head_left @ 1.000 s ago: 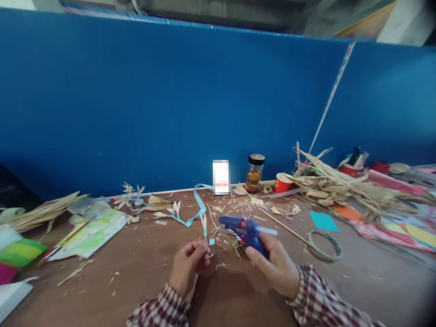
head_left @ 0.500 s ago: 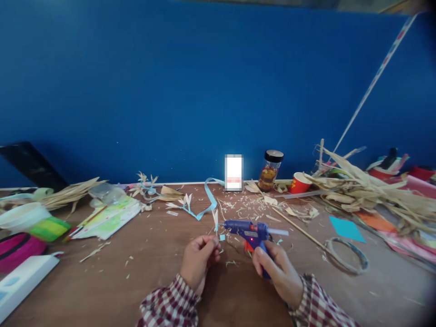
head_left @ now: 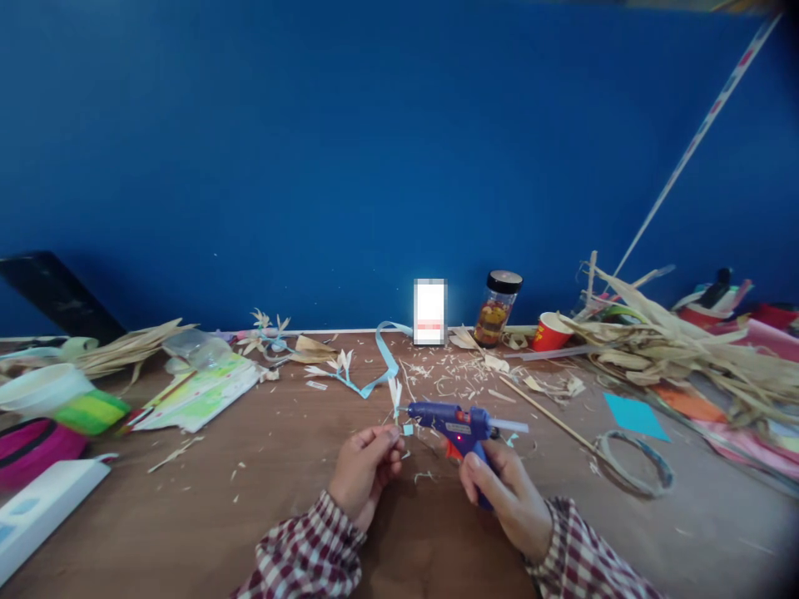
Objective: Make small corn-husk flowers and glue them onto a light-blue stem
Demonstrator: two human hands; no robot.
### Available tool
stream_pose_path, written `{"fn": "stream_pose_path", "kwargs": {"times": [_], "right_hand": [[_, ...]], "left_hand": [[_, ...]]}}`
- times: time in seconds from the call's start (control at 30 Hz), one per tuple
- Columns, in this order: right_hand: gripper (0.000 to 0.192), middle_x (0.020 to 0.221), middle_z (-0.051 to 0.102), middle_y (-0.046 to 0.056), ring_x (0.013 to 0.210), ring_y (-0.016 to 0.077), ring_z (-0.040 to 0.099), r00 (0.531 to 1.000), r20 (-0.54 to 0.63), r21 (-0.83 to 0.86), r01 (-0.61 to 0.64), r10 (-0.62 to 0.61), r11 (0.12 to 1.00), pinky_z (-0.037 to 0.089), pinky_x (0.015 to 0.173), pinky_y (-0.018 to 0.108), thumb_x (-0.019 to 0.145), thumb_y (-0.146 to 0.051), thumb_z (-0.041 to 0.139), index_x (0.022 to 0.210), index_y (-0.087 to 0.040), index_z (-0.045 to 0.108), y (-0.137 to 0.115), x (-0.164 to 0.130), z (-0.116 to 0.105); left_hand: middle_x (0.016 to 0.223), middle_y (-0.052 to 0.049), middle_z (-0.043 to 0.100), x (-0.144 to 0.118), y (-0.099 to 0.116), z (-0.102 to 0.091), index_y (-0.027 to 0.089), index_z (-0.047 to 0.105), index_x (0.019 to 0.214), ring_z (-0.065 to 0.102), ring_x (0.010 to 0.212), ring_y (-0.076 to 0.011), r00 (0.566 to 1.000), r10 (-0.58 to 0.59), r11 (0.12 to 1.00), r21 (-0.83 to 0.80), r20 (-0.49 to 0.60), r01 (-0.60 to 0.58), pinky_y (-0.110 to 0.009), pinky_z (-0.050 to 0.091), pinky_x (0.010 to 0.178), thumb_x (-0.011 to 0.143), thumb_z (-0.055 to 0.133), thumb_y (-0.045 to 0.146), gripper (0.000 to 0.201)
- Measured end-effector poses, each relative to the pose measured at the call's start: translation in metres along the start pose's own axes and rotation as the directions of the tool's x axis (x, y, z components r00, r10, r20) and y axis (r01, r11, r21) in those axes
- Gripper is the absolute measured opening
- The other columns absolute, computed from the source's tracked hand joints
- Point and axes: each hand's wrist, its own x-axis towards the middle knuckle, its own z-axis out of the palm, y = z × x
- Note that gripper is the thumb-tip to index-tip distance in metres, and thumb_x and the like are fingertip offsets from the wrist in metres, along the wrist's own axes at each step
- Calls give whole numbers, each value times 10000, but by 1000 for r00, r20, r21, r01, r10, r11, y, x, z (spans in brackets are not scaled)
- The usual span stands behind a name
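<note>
Between thumb and fingers, my left hand (head_left: 368, 466) pinches the lower end of a small pale husk flower (head_left: 395, 394), which stands upright. My right hand (head_left: 508, 491) is wrapped round the handle of a blue glue gun (head_left: 450, 418) with a lit red light and a clear glue stick out of its back. The gun's nozzle points left and is at the flower's stem; whether it touches cannot be made out. Just below the nozzle is a small light-blue paper square (head_left: 408, 430). Behind lies a husk flower sprig (head_left: 340, 373) with a light-blue ribbon (head_left: 387, 366).
Husk scraps (head_left: 446, 378) litter the table's back. A jar (head_left: 494, 312), a red paper cup (head_left: 551, 331) and a heap of dry husks (head_left: 662, 337) stand right, near a tape ring (head_left: 637, 466) and a thin stick (head_left: 543, 413). A white power strip (head_left: 53, 516) lies left.
The glue gun's nozzle has shifted slightly left, closer to the flower's stem. My left hand keeps its pinch, and the view has tilted a little.
</note>
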Motion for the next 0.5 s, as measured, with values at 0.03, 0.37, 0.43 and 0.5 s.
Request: {"fn": "stream_pose_path", "kwargs": {"times": [0.03,0.37,0.43,0.5], "right_hand": [[319,529,440,-28,489,96,381,1000,2,0,3,-3,1000,295,496,232,864,-382,366,938,-119,532,1,0,0],[294,533,447,-27,497,96,388,1000,4,-8,-5,5,1000,299,502,232,864,-380,369,879,-133,527,2,0,1],[299,533,449,-26,498,96,390,1000,11,-12,-10,10,1000,299,503,233,864,-384,369,877,-131,529,0,0,1],[302,531,449,-25,499,96,391,1000,13,-15,-13,14,1000,300,504,233,864,-385,369,858,-129,530,-1,0,1]], "left_hand": [[546,5,577,0,0,0,104,600,659,477,395,-31,1000,2,1000,1,1,-2,-130,448,386,626,689,199,134],[553,9,571,0,0,0,107,605,665,482,401,-26,1000,5,1000,-8,-6,-6,-123,454,397,648,671,187,105],[553,8,568,0,0,0,104,604,656,483,401,-27,1000,6,1000,-7,-7,-6,-124,454,396,640,679,195,120],[549,7,564,0,0,0,99,600,645,479,396,-27,1000,7,1000,-2,-6,-7,-126,452,392,635,684,202,134]]}}
